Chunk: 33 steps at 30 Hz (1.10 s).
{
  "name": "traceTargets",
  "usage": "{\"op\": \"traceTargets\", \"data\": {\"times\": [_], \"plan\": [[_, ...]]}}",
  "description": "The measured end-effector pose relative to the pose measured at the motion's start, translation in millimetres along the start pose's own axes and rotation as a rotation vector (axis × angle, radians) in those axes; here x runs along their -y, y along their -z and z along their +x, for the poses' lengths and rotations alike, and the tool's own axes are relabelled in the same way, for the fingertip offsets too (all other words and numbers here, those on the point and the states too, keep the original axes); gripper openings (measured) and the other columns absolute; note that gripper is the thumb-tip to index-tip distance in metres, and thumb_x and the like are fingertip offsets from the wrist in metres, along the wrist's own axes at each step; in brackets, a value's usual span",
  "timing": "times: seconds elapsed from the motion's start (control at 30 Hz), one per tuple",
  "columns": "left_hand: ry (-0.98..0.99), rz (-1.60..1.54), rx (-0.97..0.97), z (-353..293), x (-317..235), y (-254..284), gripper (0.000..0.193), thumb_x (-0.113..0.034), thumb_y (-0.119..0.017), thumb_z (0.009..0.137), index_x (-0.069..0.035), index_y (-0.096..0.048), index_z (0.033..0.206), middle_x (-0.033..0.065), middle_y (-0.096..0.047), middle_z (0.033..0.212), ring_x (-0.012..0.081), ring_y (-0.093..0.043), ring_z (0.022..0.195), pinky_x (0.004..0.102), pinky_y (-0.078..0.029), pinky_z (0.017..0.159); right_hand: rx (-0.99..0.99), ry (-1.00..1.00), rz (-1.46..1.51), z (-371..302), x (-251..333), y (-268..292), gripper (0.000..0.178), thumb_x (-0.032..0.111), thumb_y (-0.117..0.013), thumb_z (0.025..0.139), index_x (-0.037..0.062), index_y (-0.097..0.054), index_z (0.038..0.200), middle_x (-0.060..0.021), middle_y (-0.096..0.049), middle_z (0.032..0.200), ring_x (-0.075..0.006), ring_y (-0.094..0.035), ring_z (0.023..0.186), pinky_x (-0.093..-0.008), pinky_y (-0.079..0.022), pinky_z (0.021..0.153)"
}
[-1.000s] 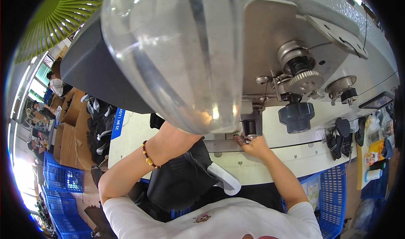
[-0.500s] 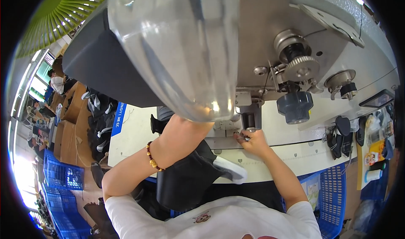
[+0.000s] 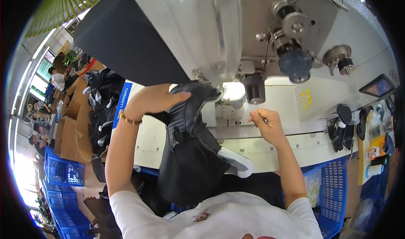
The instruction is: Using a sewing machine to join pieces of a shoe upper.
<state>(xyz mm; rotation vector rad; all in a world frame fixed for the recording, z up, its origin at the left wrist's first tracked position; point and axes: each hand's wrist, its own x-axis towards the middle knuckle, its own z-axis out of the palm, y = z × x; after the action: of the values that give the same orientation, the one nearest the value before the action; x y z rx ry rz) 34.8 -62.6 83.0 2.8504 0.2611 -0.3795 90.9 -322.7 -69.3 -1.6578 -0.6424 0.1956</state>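
Observation:
My left hand [image 3: 157, 100] lies over the upper end of a black sewn fabric piece [image 3: 192, 163], thumb across its ribbed padded part, gripping it. The piece hangs over the table's front edge toward my lap. A grey-and-white strip [image 3: 237, 162] sticks out from its right side. Right of the sewing machine's metal plate [image 3: 230, 111], my right hand [image 3: 270, 126] is raised with its fingers curled and pinched together; whatever may be in them is hidden. The sewing machine's head [image 3: 253, 49] stands over the work, with a clear cover [image 3: 190, 32] on its left.
Blue baskets stand at the left [image 3: 63, 171] and right [image 3: 331, 197]. Black pieces [image 3: 103, 108] are heaped beside brown cardboard boxes [image 3: 69, 137]. Thread spools [image 3: 374, 170] and a small dark screen [image 3: 377, 88] are at the right. A person [image 3: 58, 81] is far left.
My left hand has come from under the clear cover to the left, bringing the black piece's upper end into view. My right hand has lifted up and right from the plate. The view has shifted.

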Motion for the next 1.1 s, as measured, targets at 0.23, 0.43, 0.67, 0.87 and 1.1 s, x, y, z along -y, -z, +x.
{"op": "traceTargets", "data": {"times": [0.23, 0.43, 0.67, 0.87, 1.1], "plan": [[-0.183, 0.087, 0.474, 32.6, 1.6, 8.5, 0.104, -0.066, -0.052, 0.067, 0.002, -0.008, 0.133, 0.0250, -0.013, 0.136, 0.0313, -0.015, 0.127, 0.0344, -0.017, 0.103, 0.164, 0.120, -0.158, -23.0, 89.1, -46.0, 0.025, 0.019, -0.052, 0.083, -0.0049, -0.059, 0.085, -0.0123, -0.056, 0.059, -0.0169, -0.056, 0.056, -0.0290, -0.042, 0.051], [-0.089, 0.209, 0.260, 28.0, -1.6, -0.4, 0.096, -0.066, -0.052, 0.066, 0.005, -0.028, 0.126, 0.0237, -0.047, 0.110, 0.0276, -0.047, 0.103, 0.0321, -0.036, 0.087, 0.237, -0.313, 0.006, -10.5, 78.1, -70.6, 0.028, 0.021, -0.046, 0.086, -0.0032, -0.051, 0.073, -0.0128, -0.047, 0.049, -0.0215, -0.055, 0.044, -0.0313, -0.042, 0.045], [-0.286, -0.680, 0.067, 36.0, 3.5, -44.4, 0.058, -0.028, -0.072, 0.065, 0.003, -0.049, 0.109, 0.0092, -0.058, 0.089, 0.0125, -0.055, 0.079, 0.0237, -0.045, 0.070, -0.042, 0.101, -0.071, -22.1, 54.5, -88.3, 0.029, 0.021, -0.051, 0.084, -0.0005, -0.051, 0.065, -0.0170, -0.048, 0.052, -0.0296, -0.049, 0.046, -0.0336, -0.036, 0.046], [-0.211, -1.095, 0.245, 33.4, -7.2, -49.6, 0.046, -0.008, -0.072, 0.061, -0.001, -0.056, 0.103, 0.0047, -0.060, 0.088, 0.0105, -0.055, 0.078, 0.0225, -0.045, 0.074, -0.030, 0.042, 0.065, -28.1, 39.4, -85.1, 0.033, 0.019, -0.051, 0.085, 0.0009, -0.042, 0.059, -0.0039, -0.033, 0.047, -0.0064, -0.029, 0.049, -0.0272, -0.027, 0.043], [-0.148, -1.075, 0.269, 36.0, -2.9, -50.2, 0.034, -0.009, -0.072, 0.062, 0.001, -0.061, 0.092, 0.0047, -0.061, 0.083, 0.0103, -0.056, 0.077, 0.0216, -0.044, 0.071, -0.018, -0.059, 0.253, -29.7, 41.5, -87.6, 0.035, 0.018, -0.051, 0.085, 0.0023, -0.039, 0.057, 0.0022, -0.029, 0.049, -0.0045, -0.025, 0.050, -0.0246, -0.022, 0.042]]}}
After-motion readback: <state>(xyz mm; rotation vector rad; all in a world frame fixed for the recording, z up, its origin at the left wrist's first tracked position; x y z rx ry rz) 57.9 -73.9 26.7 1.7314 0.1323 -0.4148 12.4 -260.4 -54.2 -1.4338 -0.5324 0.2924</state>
